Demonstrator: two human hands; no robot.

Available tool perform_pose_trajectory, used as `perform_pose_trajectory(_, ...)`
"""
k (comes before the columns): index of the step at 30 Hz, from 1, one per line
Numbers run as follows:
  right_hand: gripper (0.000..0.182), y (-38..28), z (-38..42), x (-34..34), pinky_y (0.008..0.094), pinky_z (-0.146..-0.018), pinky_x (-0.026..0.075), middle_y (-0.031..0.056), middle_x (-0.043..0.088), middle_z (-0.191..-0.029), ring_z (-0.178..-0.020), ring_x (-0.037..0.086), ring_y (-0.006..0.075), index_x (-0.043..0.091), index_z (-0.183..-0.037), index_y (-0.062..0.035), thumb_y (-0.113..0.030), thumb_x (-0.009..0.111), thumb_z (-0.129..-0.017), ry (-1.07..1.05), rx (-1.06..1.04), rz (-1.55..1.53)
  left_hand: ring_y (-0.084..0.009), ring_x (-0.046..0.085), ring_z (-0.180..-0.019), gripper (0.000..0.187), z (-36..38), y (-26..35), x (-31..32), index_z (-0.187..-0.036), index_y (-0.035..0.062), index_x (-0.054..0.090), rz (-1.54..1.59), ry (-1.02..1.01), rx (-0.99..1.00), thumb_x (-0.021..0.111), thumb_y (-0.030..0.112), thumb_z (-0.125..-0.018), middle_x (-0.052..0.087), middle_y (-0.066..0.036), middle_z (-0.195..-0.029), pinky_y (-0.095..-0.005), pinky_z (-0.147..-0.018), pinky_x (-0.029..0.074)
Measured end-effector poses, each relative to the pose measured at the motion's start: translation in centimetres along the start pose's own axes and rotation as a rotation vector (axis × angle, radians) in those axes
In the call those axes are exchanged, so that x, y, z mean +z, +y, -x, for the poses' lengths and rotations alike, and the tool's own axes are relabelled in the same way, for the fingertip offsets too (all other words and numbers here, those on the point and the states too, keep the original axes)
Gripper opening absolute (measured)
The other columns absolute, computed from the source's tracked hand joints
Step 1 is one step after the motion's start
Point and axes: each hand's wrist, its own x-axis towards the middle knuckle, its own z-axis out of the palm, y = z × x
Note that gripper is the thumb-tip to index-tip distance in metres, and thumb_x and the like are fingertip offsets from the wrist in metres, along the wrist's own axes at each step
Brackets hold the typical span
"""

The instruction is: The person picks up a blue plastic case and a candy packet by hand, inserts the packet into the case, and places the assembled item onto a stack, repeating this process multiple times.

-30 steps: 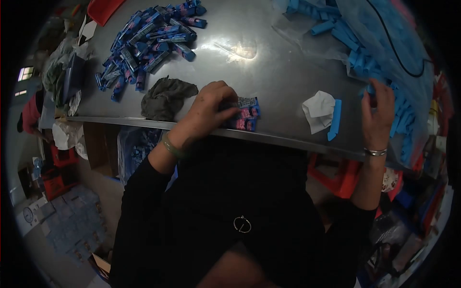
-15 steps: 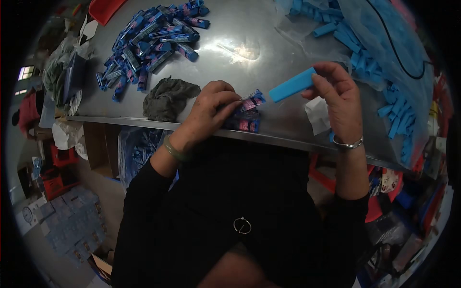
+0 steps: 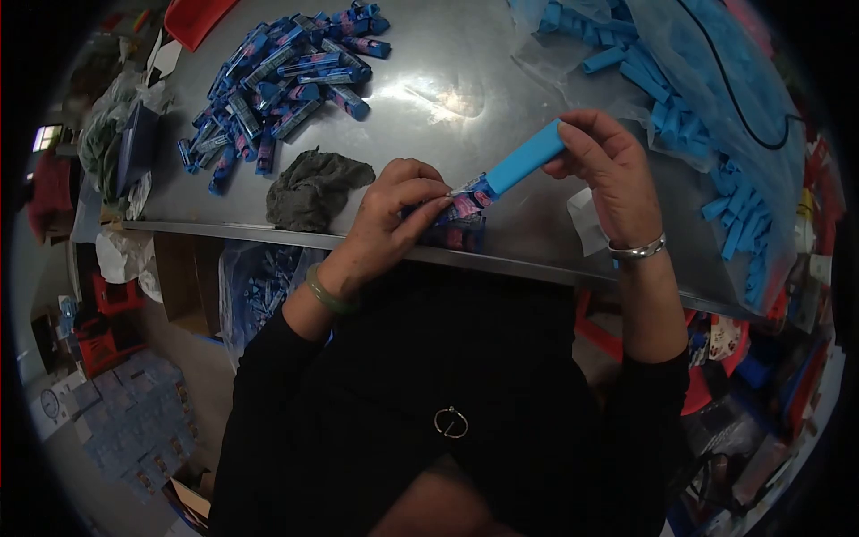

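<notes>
My left hand (image 3: 398, 210) pinches a printed blue-and-pink plastic sleeve (image 3: 471, 198) by its near end, over the front edge of the metal table (image 3: 420, 116). Between the thumb and fingers of my right hand (image 3: 613, 170) is a plain light-blue block (image 3: 528, 159), long and flat-sided. The block's lower left end meets the far end of the sleeve, the two lying in one slanting line. Beneath the sleeve, more printed sleeves (image 3: 458, 234) lie at the table edge, partly hidden by my left hand.
Filled printed packs (image 3: 286, 72) are heaped at the back left. A dark grey cloth (image 3: 315, 188) lies left of my left hand. Light-blue blocks (image 3: 680, 116) spill from a clear plastic bag (image 3: 716, 72) on the right. A white paper piece (image 3: 586, 221) lies beside my right wrist.
My right hand has moved left and brought the light-blue block's end to the sleeve's far end. My left hand stays nearly in place, still pinching the sleeve.
</notes>
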Motion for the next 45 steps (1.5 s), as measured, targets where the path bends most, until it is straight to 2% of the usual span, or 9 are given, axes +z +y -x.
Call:
perform_pose_trajectory(9,0.023,-0.5,0.7,1.9,0.0223,-0.067,0.055,0.0089,0.065,-0.088,-0.076,0.067,0.013,0.058,-0.106,0.0012,-0.015,0.064,-0.091,-0.017,-0.066,0.095,-0.0179,0.06,-0.082,0.015,0.1,0.5,0.4,-0.097,0.0004,0.067,0.017,0.002,-0.015,0.068,0.004,-0.083,0.064,-0.009,-0.093,-0.0275,-0.07,0.048)
perform_pose_trajectory(11,0.023,-0.5,1.1,3.1,0.0226,-0.068,0.054,0.0082,0.065,-0.089,-0.077,0.067,0.0125,0.058,-0.106,0.0007,-0.014,0.065,-0.09,0.001,-0.095,0.082,-0.0111,0.06,-0.08,0.02,0.0,1.4,0.8,-0.105,-0.0003,0.065,0.386,-0.036,-0.301,0.066,0.007,-0.087,0.066,-0.006,-0.093,-0.0238,-0.071,0.049)
perform_pose_trajectory(13,0.022,0.0,1.1,3.3,0.0228,-0.07,0.053,0.0076,0.065,-0.089,-0.078,0.066,0.0121,0.058,-0.105,0.0002,-0.012,0.066,-0.088,0.016,-0.123,0.07,-0.0092,0.061,-0.081,0.02,-0.4,2.1,1.1,-0.107,0.0003,0.064,0.521,-0.051,-0.384,0.065,0.009,-0.088,0.066,-0.004,-0.093,-0.023,-0.073,0.049)
perform_pose_trajectory(15,0.024,0.7,1.1,3.3,0.0247,-0.07,0.052,0.0063,0.065,-0.09,-0.079,0.065,0.0129,0.058,-0.106,-0.0008,-0.012,0.067,-0.086,-0.089,-0.383,0.398,-0.0072,0.061,-0.082,0.022,-0.5,2.2,1.0,-0.109,0.0008,0.063,0.655,-0.065,-0.466,0.064,0.011,-0.09,0.066,-0.003,-0.093,-0.0222,-0.075,0.049)
perform_pose_trajectory(17,0.027,0.6,1.6,3.6,0.0281,-0.076,0.05,0.0062,0.065,-0.092,-0.084,0.064,0.0155,0.058,-0.106,-0.0013,-0.014,0.069,-0.084,-0.128,-0.361,0.444,-0.0078,0.062,-0.081,0.022,-0.5,1.9,0.9,-0.11,0.0029,0.064,0.815,-0.148,-0.549,0.062,0.016,-0.092,0.067,-0.002,-0.09,-0.0226,-0.076,0.05)
perform_pose_trajectory(22,0.054,0.4,3.5,4.8,0.0391,-0.098,0.039,0.0111,0.06,-0.11,-0.109,0.056,0.0261,0.053,-0.116,-0.0039,-0.024,0.079,-0.073,-0.275,-0.455,0.819,-0.0077,0.063,-0.079,0.024,-0.4,2.0,1.6,-0.109,0.0025,0.062,0.999,-0.114,-0.563,0.058,0.021,-0.095,0.067,-0.002,-0.09,-0.0218,-0.075,0.051)
perform_pose_trajectory(24,0.082,1.7,4.1,5.7,0.0443,-0.108,0.026,0.0157,0.049,-0.127,-0.123,0.044,0.0317,0.042,-0.127,-0.005,-0.024,0.086,-0.061,-0.258,-0.543,0.909,-0.0078,0.064,-0.079,0.024,-0.6,2.3,1.9,-0.109,0.0022,0.062,1.08,-0.077,-0.582,0.057,0.021,-0.096,0.067,-0.003,-0.09,-0.0215,-0.074,0.052)
perform_pose_trajectory(27,0.098,2.7,4.4,6.1,0.0465,-0.11,0.024,0.0182,0.04,-0.135,-0.125,0.041,0.0337,0.031,-0.133,-0.005,-0.021,0.087,-0.055,-0.202,-0.568,0.967,-0.0086,0.064,-0.078,0.025,-0.9,3.0,1.9,-0.109,0.0017,0.061,1.166,-0.031,-0.625,0.055,0.022,-0.097,0.067,-0.004,-0.09,-0.0214,-0.072,0.053)
perform_pose_trajectory(45,0.098,3.3,4.5,5.9,0.0444,-0.108,0.031,0.0197,0.041,-0.138,-0.126,0.043,0.0357,0.033,-0.133,-0.0056,-0.017,0.088,-0.053,-0.194,-0.67,0.862,-0.0108,0.061,-0.074,0.037,-0.4,2.4,2.3,-0.113,0.0015,0.057,1.281,-0.206,-0.511,0.05,0.035,-0.098,0.065,-0.008,-0.089,-0.0225,-0.066,0.051)
